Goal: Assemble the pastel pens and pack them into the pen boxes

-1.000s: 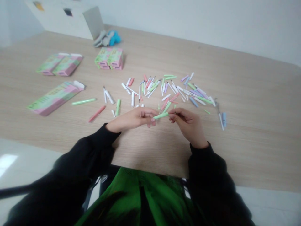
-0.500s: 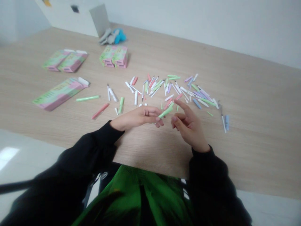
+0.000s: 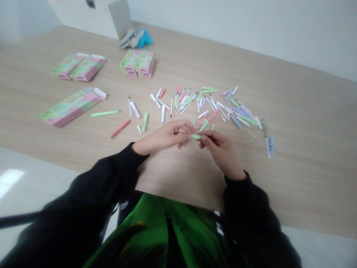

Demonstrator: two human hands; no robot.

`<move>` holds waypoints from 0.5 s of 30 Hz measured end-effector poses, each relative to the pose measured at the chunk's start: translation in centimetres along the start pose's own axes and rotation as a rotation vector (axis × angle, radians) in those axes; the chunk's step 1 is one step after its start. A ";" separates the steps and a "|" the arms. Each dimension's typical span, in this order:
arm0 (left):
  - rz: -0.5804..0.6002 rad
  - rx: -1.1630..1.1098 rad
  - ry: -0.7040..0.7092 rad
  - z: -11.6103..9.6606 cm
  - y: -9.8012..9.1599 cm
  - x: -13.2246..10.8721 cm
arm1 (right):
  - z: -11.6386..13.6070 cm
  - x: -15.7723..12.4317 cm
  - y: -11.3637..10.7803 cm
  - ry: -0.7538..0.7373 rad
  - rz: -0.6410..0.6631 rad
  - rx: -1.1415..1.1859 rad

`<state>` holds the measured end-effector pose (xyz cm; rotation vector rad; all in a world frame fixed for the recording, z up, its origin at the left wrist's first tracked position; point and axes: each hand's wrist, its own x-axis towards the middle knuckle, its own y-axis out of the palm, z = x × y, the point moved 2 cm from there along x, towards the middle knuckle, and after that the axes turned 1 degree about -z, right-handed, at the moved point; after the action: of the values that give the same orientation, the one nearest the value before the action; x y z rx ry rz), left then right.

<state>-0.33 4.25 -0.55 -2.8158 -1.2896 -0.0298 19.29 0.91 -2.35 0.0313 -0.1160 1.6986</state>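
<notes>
Between my hands, low over the front of the table, lies a short light-green pen piece (image 3: 196, 137), held level. My left hand (image 3: 173, 137) pinches its left end with thumb and fingers. The thumb and index finger of my right hand (image 3: 221, 150) close on its right end. Fingertips hide both ends, so its full length cannot be seen. Just behind the hands are a red pen part (image 3: 201, 121) and a green pen part (image 3: 204, 125). Farther back spreads a pile of loose pen barrels, caps and thin white refills (image 3: 185, 100).
At left lie a green pen (image 3: 105, 113), a red pen (image 3: 119, 128) and a pink-green carton (image 3: 74, 107). Behind are more cartons (image 3: 137, 62), grey-blue gloves (image 3: 136, 38) and a white box (image 3: 95, 16). A refill (image 3: 267, 147) and blue cap (image 3: 271, 145) lie right.
The green piece has gone from slanting upward to level. My right hand has moved left and closed its thumb and index finger on the piece, which my left hand still grips.
</notes>
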 end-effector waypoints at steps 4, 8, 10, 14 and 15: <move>-0.144 0.038 0.114 -0.6 -0.4 -0.1 | -1.0 -0.2 1.5 0.198 0.062 0.350; -0.229 0.106 0.137 -1.0 -0.9 -0.2 | -1.1 -0.3 2.3 0.391 0.170 0.592; -0.270 0.123 0.130 -1.2 -1.2 -0.3 | -1.0 -0.3 2.1 0.479 0.174 0.663; -0.328 0.110 0.112 -1.4 -1.5 -0.3 | -0.7 -0.2 1.5 0.578 0.141 0.724; -0.330 0.101 0.107 -1.4 -1.6 -0.3 | -0.7 -0.2 1.5 0.582 0.138 0.728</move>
<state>-1.69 4.97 0.87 -2.4539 -1.6609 -0.1212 17.90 0.56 -3.14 0.0700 0.9509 1.7401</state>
